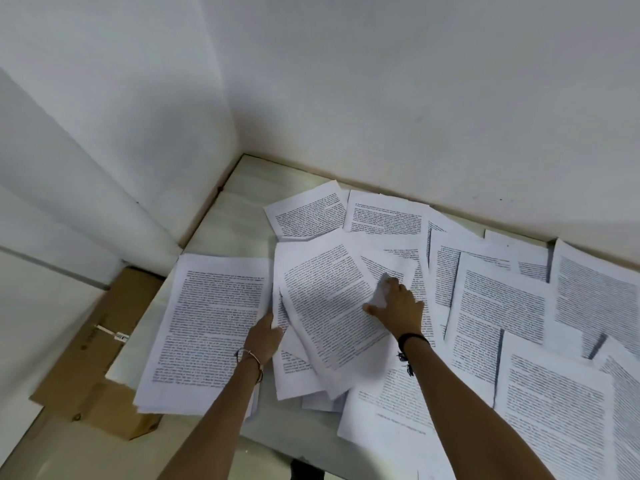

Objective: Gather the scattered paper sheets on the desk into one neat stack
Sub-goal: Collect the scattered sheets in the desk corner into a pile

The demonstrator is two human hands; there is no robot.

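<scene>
Sheets [502,299] of printed paper lie overlapped across the desk [242,202], the centre sheet [329,306] tilted with its long axis running away from the person. Right of that sheet's middle, the right hand [398,310] presses flat with fingers spread, gripping nothing. At its left edge the left hand [265,336] curls its fingers round the paper's border.

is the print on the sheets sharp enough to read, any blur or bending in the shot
Head view: print on the sheets is soft, unreadable; motion blur around the right hand; wide-angle lens bows the wall corner; lighting even, soft shadows beside the left hand.
</scene>
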